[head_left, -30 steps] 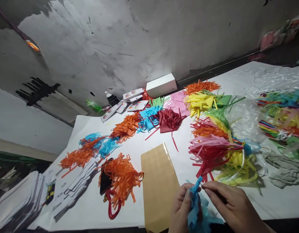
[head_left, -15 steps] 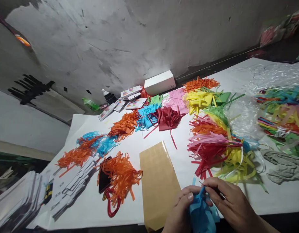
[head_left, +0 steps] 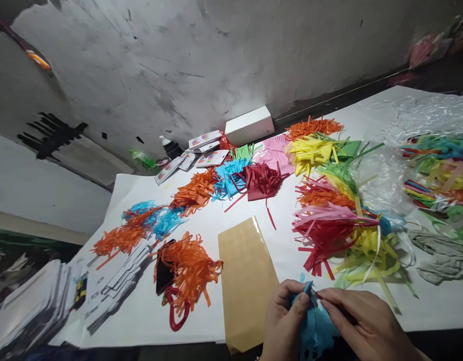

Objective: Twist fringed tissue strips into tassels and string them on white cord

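My left hand (head_left: pixel 284 321) and my right hand (head_left: pixel 361 323) meet at the table's near edge around a bunch of light blue paper strips (head_left: pixel 316 328). The left hand's fingers wrap the bunch and pinch its top end. My right hand's thumb and forefinger touch that same tip, with a thin dark stick-like tool partly visible under its fingers. A tan paper envelope (head_left: pixel 244 281) lies just left of my hands. A heap of red, pink and yellow paper strips (head_left: pixel 336 233) sits right behind them.
Orange strips with red-handled scissors (head_left: pixel 184 276) lie to the left, beside stacked white packets (head_left: pixel 31 308). More coloured strip bundles, small cards and a white box (head_left: pixel 250 125) line the back by the wall. A clear plastic bag of strips (head_left: pixel 434 165) and grey gloves (head_left: pixel 438 255) lie right.
The blue bunch sank lower between my hands and my right fingertips closed in on its tip. The view shifted slightly.
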The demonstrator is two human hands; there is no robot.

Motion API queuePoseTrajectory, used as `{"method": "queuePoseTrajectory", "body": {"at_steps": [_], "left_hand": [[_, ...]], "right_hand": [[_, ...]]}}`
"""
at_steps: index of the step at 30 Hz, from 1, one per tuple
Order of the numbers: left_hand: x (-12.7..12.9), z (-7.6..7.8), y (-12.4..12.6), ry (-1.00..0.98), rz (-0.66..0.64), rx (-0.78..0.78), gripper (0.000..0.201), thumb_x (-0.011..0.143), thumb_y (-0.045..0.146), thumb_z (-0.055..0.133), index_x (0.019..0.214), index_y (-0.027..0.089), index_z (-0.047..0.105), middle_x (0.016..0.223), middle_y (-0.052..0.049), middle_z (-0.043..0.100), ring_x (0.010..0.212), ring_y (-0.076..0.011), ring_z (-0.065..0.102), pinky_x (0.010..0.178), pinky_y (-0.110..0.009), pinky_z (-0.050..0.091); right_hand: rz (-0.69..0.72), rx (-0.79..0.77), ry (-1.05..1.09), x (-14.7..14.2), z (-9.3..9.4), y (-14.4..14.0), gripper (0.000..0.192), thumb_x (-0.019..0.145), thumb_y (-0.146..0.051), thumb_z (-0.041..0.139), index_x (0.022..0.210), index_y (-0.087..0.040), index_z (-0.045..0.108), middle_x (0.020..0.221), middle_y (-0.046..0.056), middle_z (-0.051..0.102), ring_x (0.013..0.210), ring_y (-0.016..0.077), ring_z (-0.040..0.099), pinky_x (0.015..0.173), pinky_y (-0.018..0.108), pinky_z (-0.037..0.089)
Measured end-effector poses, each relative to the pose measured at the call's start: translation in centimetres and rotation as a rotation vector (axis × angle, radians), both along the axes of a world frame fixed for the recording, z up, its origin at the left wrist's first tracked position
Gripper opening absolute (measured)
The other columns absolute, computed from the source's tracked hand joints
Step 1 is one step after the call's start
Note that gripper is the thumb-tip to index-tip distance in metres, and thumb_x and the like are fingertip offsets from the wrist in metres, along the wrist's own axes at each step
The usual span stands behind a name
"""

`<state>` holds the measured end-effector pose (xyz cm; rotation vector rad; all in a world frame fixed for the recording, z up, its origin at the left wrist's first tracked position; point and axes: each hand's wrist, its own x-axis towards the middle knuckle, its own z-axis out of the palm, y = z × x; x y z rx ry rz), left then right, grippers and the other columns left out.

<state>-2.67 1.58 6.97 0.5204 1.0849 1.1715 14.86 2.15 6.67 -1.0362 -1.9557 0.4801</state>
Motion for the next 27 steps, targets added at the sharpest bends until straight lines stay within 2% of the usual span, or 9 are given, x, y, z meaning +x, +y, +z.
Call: {"method": "queuePoseTrajectory", "body": {"at_steps": [6,9,14,18,23,25,27], "left_hand": [[0.1,-0.5,-0.2,0.112,0.032,0.072,0.035,0.066,0.046,0.091,0.077,0.016,0.075,0.070,0.001,0.065,0.065,-0.0101,0.054,0.063,-0.020,0.042],[0.0,-0.7,-0.2,0.166,0.009,0.111,0.036,0.068,0.049,0.089,0.079,0.017,0.076,0.073,-0.001,0.067,0.068,-0.0124,0.057,0.065,-0.021,0.043],[0.3,-0.3,-0.2,0.258,0.039,0.153,0.035,0.070,0.050,0.087,0.080,0.019,0.077,0.077,-0.002,0.068,0.073,-0.0153,0.059,0.070,-0.024,0.046],[0.3,-0.6,-0.2,0.339,0.066,0.213,0.034,0.072,0.051,0.085,0.081,0.020,0.077,0.081,-0.004,0.069,0.079,-0.0183,0.062,0.074,-0.026,0.048],[-0.4,-1.5,-0.1,0.535,-0.003,0.487,0.016,0.086,0.038,0.076,0.089,0.023,0.078,0.084,-0.006,0.071,0.081,-0.0201,0.064,0.075,-0.028,0.050],[-0.6,-1.4,0.0,0.597,-0.041,0.595,0.007,0.088,0.028,0.073,0.092,0.024,0.078,0.084,-0.006,0.071,0.080,-0.0199,0.065,0.074,-0.029,0.051],[-0.8,-1.1,0.1,0.638,-0.079,0.669,0.009,0.089,0.021,0.071,0.094,0.024,0.077,0.084,-0.006,0.070,0.078,-0.0195,0.066,0.071,-0.029,0.051]], "right_hand": [[-0.041,0.014,-0.017,-0.4,0.8,-0.2,0.014,0.103,-0.024,0.050,0.110,-0.025,0.063,0.089,-0.002,0.078,0.076,0.0124,0.076,0.071,0.018,0.057],[-0.033,-0.001,-0.014,-0.6,1.0,-0.3,0.014,0.102,-0.024,0.050,0.107,-0.025,0.064,0.086,-0.002,0.077,0.073,0.0119,0.075,0.069,0.017,0.057],[-0.042,-0.035,0.004,-0.6,1.1,-0.4,0.016,0.102,-0.024,0.050,0.105,-0.024,0.065,0.086,-0.001,0.077,0.072,0.0136,0.075,0.069,0.018,0.057],[0.009,-0.089,0.006,-0.5,1.1,-0.5,0.015,0.101,-0.022,0.051,0.107,-0.025,0.065,0.082,-0.003,0.075,0.070,0.0118,0.074,0.066,0.017,0.056],[0.017,-0.137,0.003,-0.4,1.3,-0.6,0.018,0.102,-0.022,0.048,0.103,-0.026,0.064,0.082,-0.003,0.074,0.073,0.0133,0.074,0.068,0.019,0.055],[0.037,-0.218,0.028,-0.4,1.4,-0.5,0.018,0.102,-0.023,0.048,0.098,-0.026,0.065,0.080,-0.003,0.073,0.073,0.0132,0.074,0.066,0.019,0.054],[0.053,-0.324,0.074,-0.3,1.2,-0.4,0.020,0.102,-0.027,0.049,0.092,-0.026,0.066,0.080,-0.003,0.072,0.072,0.0129,0.073,0.065,0.018,0.054]]}}
